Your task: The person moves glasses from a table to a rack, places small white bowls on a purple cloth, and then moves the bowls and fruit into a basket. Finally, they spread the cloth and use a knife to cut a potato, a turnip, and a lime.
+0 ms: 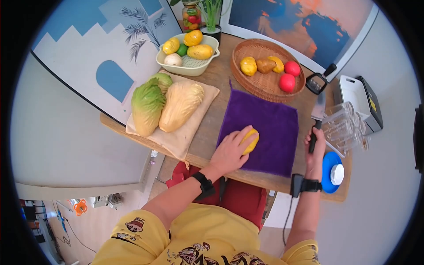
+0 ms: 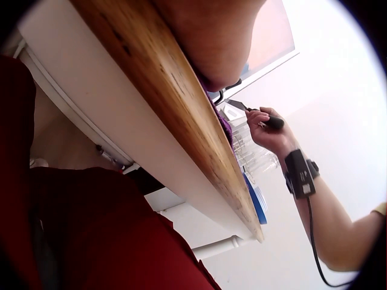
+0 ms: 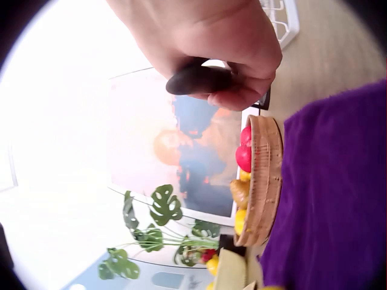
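My left hand (image 1: 232, 150) grips a yellow fruit (image 1: 251, 142) from the left, its fingers over the top. The fruit lies on a purple cloth (image 1: 269, 123) on the wooden table; the hand covers part of it. In my right hand (image 1: 314, 148) is a knife (image 1: 318, 109), held by its black handle (image 3: 199, 80), with the broad blade pointing away from me. This hand is at the table's right side, beside the cloth. The left wrist view shows the same knife handle (image 2: 274, 122) in the right fist; the yellow fruit is hidden there.
Cabbages (image 1: 148, 106) lie on a beige cloth at left. Behind stand a pale green basket (image 1: 194, 68) and a round wicker tray (image 1: 265, 90) with fruit. A black peeler (image 1: 317, 83), clear glasses (image 1: 342, 126) and a blue plate (image 1: 327, 176) are on the right.
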Motion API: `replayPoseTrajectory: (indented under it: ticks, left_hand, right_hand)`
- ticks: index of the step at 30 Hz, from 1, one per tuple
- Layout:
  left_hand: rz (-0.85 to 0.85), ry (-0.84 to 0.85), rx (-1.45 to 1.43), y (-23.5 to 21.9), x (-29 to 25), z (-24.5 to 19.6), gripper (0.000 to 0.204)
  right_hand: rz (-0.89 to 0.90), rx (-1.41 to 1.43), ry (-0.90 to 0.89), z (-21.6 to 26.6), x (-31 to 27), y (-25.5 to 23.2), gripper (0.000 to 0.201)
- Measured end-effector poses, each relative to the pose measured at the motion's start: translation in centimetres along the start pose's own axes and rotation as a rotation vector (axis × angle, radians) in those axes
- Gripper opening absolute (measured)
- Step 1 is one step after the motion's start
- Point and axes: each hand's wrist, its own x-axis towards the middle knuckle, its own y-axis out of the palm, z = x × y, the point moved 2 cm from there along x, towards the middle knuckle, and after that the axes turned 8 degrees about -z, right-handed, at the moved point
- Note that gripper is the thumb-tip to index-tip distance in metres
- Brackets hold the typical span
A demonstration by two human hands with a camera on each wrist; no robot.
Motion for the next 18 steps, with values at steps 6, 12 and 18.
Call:
replayPoseTrajectory:
  ticks: [6,12,18]
  left_hand:
    - [-0.077,-0.052,-0.096,-0.1,0.0,0.3,0.069]
    - [-0.08,-0.172,-0.159,-0.2,-0.5,0.7,0.068]
    - [-0.225,-0.309,-0.348,-0.3,-0.5,1.6,0.062]
  right_hand:
    - [0.143,0.206,0.198,-4.5,-11.0,2.4,0.042]
    - [0.247,0.199,0.172,-7.6,-12.3,3.2,0.031]
    - [0.27,0.052,0.111,-8.0,-12.3,3.3,0.023]
